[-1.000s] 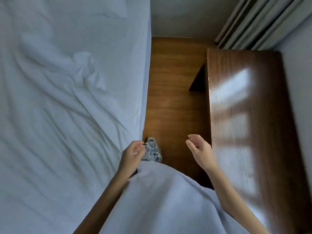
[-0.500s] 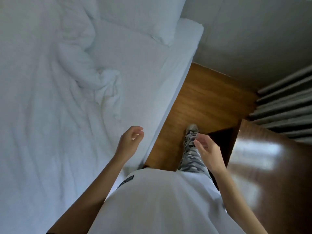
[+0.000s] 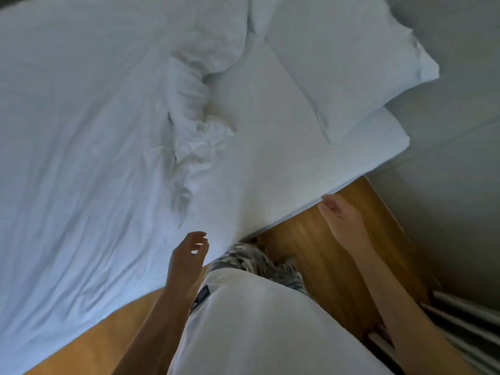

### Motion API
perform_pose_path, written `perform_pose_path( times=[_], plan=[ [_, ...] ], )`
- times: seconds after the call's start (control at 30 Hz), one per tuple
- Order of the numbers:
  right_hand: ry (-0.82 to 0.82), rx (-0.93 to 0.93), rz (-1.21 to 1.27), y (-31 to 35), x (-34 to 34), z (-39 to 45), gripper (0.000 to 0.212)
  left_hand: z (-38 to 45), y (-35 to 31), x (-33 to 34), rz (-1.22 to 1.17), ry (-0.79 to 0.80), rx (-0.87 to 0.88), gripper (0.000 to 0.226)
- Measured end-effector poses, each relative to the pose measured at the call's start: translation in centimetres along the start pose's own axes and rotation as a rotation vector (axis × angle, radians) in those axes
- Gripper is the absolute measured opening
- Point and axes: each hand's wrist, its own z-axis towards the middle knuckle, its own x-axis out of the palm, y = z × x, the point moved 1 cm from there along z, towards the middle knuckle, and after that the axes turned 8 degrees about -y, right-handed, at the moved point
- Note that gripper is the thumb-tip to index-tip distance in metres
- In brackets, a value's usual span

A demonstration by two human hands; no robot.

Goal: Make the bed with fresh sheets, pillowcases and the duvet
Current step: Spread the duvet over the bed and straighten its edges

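A white duvet covers most of the bed, its top edge bunched into a crumpled ridge. The white fitted sheet lies bare between that ridge and a white pillow at the head of the bed. My left hand hovers over the duvet's near edge, fingers loosely curled, holding nothing. My right hand hangs beside the mattress edge above the floor, relaxed and empty.
A wooden floor runs along the bed's side. A grey wall stands past the head of the bed. Pleated curtains hang at the lower right. My patterned trousers and white shirt fill the bottom middle.
My view has swung left from the wooden table toward the head of the bed; the pillow and bare sheet have come into sight. Both hands stay empty and have moved toward the bed.
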Motion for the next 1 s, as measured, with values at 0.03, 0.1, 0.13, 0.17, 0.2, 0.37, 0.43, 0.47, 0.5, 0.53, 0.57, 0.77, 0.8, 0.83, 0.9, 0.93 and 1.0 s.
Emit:
perform_pose_path(
  times=[0.03, 0.1, 0.13, 0.17, 0.2, 0.37, 0.43, 0.47, 0.5, 0.53, 0.57, 0.77, 0.8, 0.83, 0.9, 0.93, 1.0],
  plan=[
    [0.040, -0.002, -0.009, 0.7, 0.3, 1.8, 0.024, 0.3, -0.2, 0.3, 0.002, -0.033, -0.023, 0.013],
    [0.127, -0.012, -0.025, 2.1, 1.7, 4.9, 0.024, 1.5, -0.4, 1.1, 0.011, -0.073, -0.060, 0.013],
    [0.163, -0.026, -0.038, 2.7, 2.8, 6.5, 0.024, 2.5, -0.3, 1.5, 0.014, -0.077, -0.085, 0.013],
    [0.203, -0.047, -0.067, 3.3, 3.9, 7.8, 0.025, 3.7, -0.1, 2.1, 0.012, -0.079, -0.111, 0.013],
    [0.238, -0.082, -0.110, 4.0, 5.1, 9.1, 0.026, 5.2, 0.0, 2.6, 0.001, -0.079, -0.131, 0.014],
    [0.380, -0.193, -0.284, 7.2, 11.1, 16.5, 0.030, 14.9, -1.4, 5.1, 0.021, -0.042, -0.083, 0.020],
    [0.424, -0.160, -0.305, 8.7, 13.6, 19.8, 0.029, 19.6, -2.5, 5.7, -0.029, -0.046, -0.072, 0.021],
    [0.442, -0.139, -0.310, 9.5, 15.1, 21.6, 0.028, 22.3, -3.0, 6.0, -0.057, -0.060, -0.066, 0.020],
    [0.448, -0.116, -0.306, 10.4, 16.7, 23.5, 0.027, 25.0, -3.5, 6.4, -0.085, -0.076, -0.064, 0.019],
    [0.439, -0.094, -0.291, 11.3, 18.6, 25.4, 0.026, 27.8, -3.8, 6.7, -0.105, -0.094, -0.065, 0.018],
    [0.422, -0.070, -0.276, 12.1, 20.7, 27.5, 0.025, 30.7, -4.0, 7.1, -0.111, -0.113, -0.068, 0.018],
    [0.368, -0.083, -0.140, 19.7, 34.8, 40.6, 0.044, 46.1, -4.0, 8.6, 0.101, -0.213, -0.080, 0.039],
    [0.347, -0.129, -0.125, 21.1, 37.0, 42.8, 0.055, 48.3, -3.9, 8.7, 0.154, -0.218, -0.082, 0.053],
    [0.328, -0.181, -0.143, 22.5, 38.9, 44.9, 0.069, 50.2, -3.8, 8.9, 0.191, -0.213, -0.094, 0.069],
    [0.293, -0.290, -0.172, 24.7, 41.7, 48.0, 0.099, 53.4, -3.4, 9.4, 0.217, -0.189, -0.119, 0.098],
    [0.292, -0.338, -0.174, 25.5, 42.7, 49.2, 0.108, 54.5, -3.2, 9.8, 0.214, -0.188, -0.131, 0.106],
    [0.345, -0.391, -0.198, 26.2, 44.4, 50.5, 0.105, 56.3, -2.7, 10.5, 0.153, -0.210, -0.176, 0.109]
  ],
)
